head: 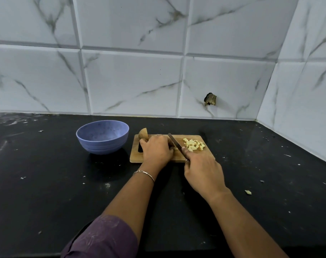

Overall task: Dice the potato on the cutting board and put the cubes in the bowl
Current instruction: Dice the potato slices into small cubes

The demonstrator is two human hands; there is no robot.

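A small wooden cutting board (197,138) lies on the black counter. Several pale potato cubes (194,144) are heaped on its right part. A brown unpeeled potato piece (143,134) sits at the board's far left corner. My left hand (156,150) lies curled over a potato piece on the board's middle; the piece itself is mostly hidden under the fingers. My right hand (201,168) grips the handle of a knife (175,143), whose blade slants down onto the board right beside my left fingers. A blue bowl (102,135) stands left of the board and looks empty.
White marbled tiles form the wall behind and at the right, meeting in a corner. A dark stub (210,99) sticks out of the back wall. Small scraps, one pale bit (248,192), dot the black counter (46,174).
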